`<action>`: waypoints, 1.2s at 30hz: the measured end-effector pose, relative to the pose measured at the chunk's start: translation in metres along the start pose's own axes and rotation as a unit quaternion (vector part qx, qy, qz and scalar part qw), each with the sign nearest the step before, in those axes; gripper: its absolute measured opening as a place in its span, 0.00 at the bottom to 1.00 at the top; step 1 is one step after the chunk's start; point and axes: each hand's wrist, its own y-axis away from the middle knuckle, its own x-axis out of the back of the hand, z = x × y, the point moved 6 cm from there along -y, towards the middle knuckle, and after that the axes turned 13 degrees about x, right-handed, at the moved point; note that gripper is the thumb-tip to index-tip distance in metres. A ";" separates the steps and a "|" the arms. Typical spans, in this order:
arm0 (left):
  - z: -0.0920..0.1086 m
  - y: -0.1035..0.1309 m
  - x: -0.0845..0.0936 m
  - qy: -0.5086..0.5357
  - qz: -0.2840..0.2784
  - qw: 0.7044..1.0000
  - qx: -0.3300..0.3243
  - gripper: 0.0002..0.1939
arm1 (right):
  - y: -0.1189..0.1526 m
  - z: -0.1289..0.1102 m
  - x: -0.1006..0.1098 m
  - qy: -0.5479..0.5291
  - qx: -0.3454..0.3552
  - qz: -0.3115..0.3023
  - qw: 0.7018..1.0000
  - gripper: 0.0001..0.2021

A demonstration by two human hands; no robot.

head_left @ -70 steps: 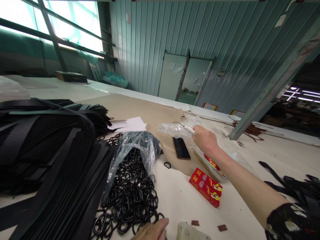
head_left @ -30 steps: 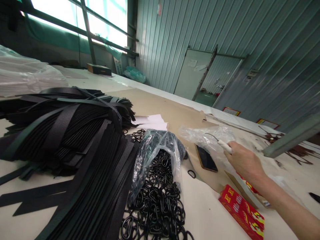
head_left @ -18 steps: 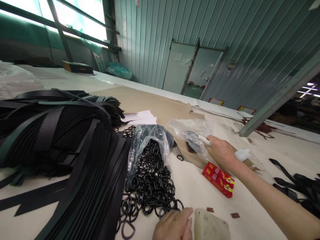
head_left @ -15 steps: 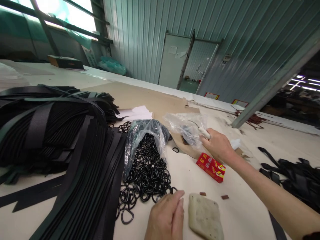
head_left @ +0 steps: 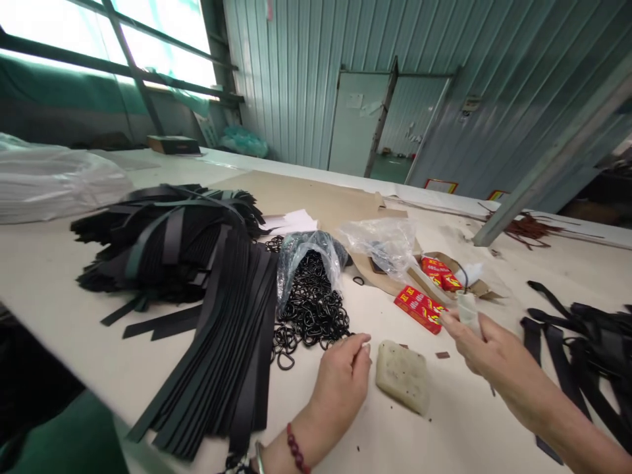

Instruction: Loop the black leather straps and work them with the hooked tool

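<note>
My left hand, with a red bead bracelet at the wrist, has its fingers pressed together beside the pile of black D-rings; whatever it may hold is hidden. My right hand is closed around a tool with a whitish wrapped handle and a thin curved end. Between the hands lies a worn, pale block. A red printed packet is just left of my right hand's fingertips. Small brown pieces lie near the block. The rings spill out of a clear plastic bag.
Black straps are heaped at the left, more black straps at the right. Behind the packet stand an open cardboard box with red packets and a clear bag. A slanted metal post rises at the right.
My right hand has come nearer with the tool, away from the clear bag, uncovering the cardboard box. The view has shifted, and more of my left forearm and its bracelet now shows.
</note>
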 end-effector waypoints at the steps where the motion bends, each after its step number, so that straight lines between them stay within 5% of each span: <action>1: 0.003 0.004 0.001 -0.003 -0.006 1.000 0.000 0.14 | 0.004 -0.002 -0.001 -0.003 -0.009 -0.005 1.000 0.22; 7: 0.011 0.034 0.021 -0.025 -0.033 0.999 -0.009 0.12 | 0.029 -0.012 -0.030 -0.056 -0.040 -0.134 0.989 0.19; 11: -0.002 0.052 0.058 -0.055 -0.002 0.998 0.001 0.12 | 0.050 -0.030 -0.070 -0.126 -0.061 -0.231 0.963 0.17; 17: -0.064 0.044 0.165 -0.148 0.173 0.969 0.098 0.13 | 0.065 -0.080 -0.144 -0.201 -0.058 -0.299 0.931 0.14; 21: -0.121 0.024 0.213 -0.201 0.209 0.940 0.182 0.14 | 0.064 -0.103 -0.181 -0.208 -0.053 -0.330 0.919 0.11; 25: -0.154 0.014 0.220 -0.211 0.173 0.933 0.233 0.08 | 0.064 -0.110 -0.195 -0.198 -0.051 -0.342 0.917 0.10; 29: -0.161 0.009 0.220 -0.179 0.152 0.938 0.256 0.07 | 0.067 -0.105 -0.198 -0.172 -0.049 -0.340 0.923 0.10; 33: -0.154 0.005 0.229 -0.100 0.146 0.944 0.277 0.03 | 0.069 -0.104 -0.195 -0.175 -0.035 -0.326 0.928 0.11; 36: -0.127 0.013 0.225 -0.002 0.097 0.955 0.279 0.07 | 0.075 -0.110 -0.191 -0.194 -0.033 -0.318 0.927 0.14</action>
